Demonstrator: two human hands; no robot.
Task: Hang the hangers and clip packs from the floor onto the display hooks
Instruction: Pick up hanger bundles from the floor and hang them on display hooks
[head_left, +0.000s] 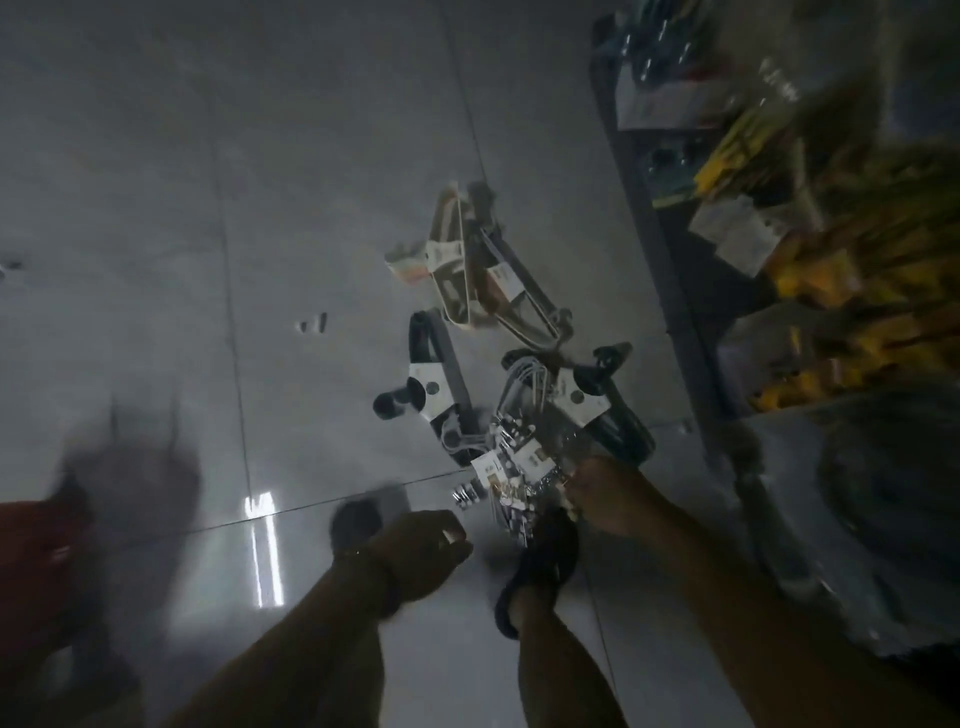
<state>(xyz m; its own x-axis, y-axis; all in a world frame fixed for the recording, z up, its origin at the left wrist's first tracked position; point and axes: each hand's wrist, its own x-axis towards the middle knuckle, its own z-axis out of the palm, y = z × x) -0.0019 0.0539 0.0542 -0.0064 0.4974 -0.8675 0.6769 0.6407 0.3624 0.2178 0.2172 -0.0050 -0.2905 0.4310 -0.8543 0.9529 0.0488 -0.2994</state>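
Note:
Bundles of hangers lie in a pile on the grey tiled floor: a cream bundle (451, 254), a grey bundle (519, 296), a dark bundle with a white label (434, 395) and another dark bundle (597, 400). Several small clip packs (514, 467) lie at the near end of the pile. My right hand (605, 493) reaches down to the clip packs and its fingers curl on them. My left hand (426, 551) hovers above the floor to the left, fingers loosely curled, holding nothing. The view is dim and blurred.
A display rack (670, 218) with yellow and other hung goods (831, 270) stands on the right. My foot in a dark sandal (540, 566) is planted just below the clip packs. A red blurred shape (36, 551) sits at the left edge.

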